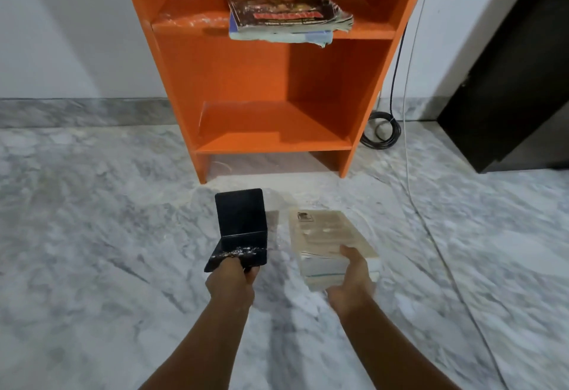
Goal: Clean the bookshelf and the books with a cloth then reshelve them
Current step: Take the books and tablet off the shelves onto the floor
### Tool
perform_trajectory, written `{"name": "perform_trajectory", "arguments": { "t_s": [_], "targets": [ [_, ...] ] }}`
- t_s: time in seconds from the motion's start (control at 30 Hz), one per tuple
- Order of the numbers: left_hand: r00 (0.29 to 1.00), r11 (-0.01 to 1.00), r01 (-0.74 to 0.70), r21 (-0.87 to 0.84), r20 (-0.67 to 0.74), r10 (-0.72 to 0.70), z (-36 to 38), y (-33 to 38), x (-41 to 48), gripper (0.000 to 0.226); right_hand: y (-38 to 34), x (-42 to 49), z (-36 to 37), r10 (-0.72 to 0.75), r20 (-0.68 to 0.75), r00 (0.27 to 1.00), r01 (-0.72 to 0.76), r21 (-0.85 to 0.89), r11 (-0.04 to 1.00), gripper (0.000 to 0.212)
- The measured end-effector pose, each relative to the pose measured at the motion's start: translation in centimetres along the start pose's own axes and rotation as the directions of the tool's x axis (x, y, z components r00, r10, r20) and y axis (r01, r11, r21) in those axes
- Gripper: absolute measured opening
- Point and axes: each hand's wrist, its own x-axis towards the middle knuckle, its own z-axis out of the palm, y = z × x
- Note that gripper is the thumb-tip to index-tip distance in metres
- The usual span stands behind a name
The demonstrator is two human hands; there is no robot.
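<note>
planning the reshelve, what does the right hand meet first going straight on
The right hand, holding pale books, would likely meet the orange bookshelf first, near its bottom shelf; depth is unclear.

We count one orange wooden bookshelf (234,75) at twelve o'clock, with two shelf boards (271,134) showing. The upper board carries at least two worn flat books (277,4). At six o'clock we count one left hand (229,281), one right hand (351,281), one black L-shaped metal bookend (241,217), one dark speckled cloth (215,261) and one cream paperback block (326,232). At two o'clock there are one black cable (381,134), one white cable (412,174) and one dark cabinet (508,81).
</note>
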Motion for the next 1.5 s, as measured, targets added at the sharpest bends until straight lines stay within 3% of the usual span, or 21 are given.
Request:
{"name": "perform_trajectory", "arguments": {
  "t_s": [0.1,0.2,0.6,0.73,0.83,0.97,1.1,1.23,1.37,1.43,1.5],
  "targets": [
    [0.997,1.000,-0.022,0.016,0.068,0.021,1.0,-1.3,4.0,0.037,1.0,3.5,1.3,-0.031,0.027,0.999,0.031,0.014,0.999,0.041],
    [0.997,1.000,0.010,0.017,0.074,-0.011,0.4,-3.5,7.0,0.037,3.1,5.2,0.4,0.015,-0.019,1.000,-0.014,0.046,0.999,0.052],
    [0.995,0.995,0.042,0.095,-0.094,-0.033,-2.3,-8.0,11.5,0.029,4.6,7.8,-2.9,0.059,-0.138,0.989,-0.080,-0.150,0.986,0.040],
    [0.987,0.987,0.028,0.159,-0.159,-0.002,-3.4,-8.8,12.7,0.028,5.0,7.8,-3.9,0.069,-0.182,0.981,-0.120,-0.290,0.950,0.037],
    [0.996,0.972,0.018,0.236,-0.093,0.004,-4.3,-9.2,13.2,0.025,5.2,7.7,-4.3,0.020,-0.230,0.973,-0.100,-0.340,0.935,0.034],
    [0.984,0.921,-0.033,0.388,-0.148,0.098,-4.8,-9.5,12.8,0.031,5.5,7.7,-4.9,0.004,-0.288,0.958,-0.101,-0.324,0.941,0.034],
    [0.986,0.898,-0.054,0.437,-0.118,0.117,-5.0,-9.6,12.7,0.034,5.3,7.9,-4.9,0.005,-0.313,0.950,-0.116,-0.336,0.935,0.045],
    [0.987,0.890,-0.051,0.453,-0.110,0.113,-5.0,-9.9,13.1,0.049,5.2,7.9,-5.0,0.003,-0.294,0.956,-0.111,-0.352,0.929,0.037],
    [0.993,0.919,-0.017,0.394,-0.102,0.063,-4.5,-9.1,11.7,0.028,5.2,7.9,-5.6,-0.006,-0.330,0.944,-0.143,-0.425,0.894,0.044],
    [0.995,0.932,0.001,0.364,-0.093,0.035,-4.2,-8.5,11.6,0.026,5.3,7.3,-6.3,-0.055,-0.364,0.930,-0.137,-0.481,0.866,0.053],
    [0.998,0.940,0.019,0.340,-0.069,0.005,-3.6,-6.9,11.0,0.027,5.0,6.2,-6.9,-0.080,-0.304,0.949,-0.086,-0.495,0.865,0.050]
  ]
}}
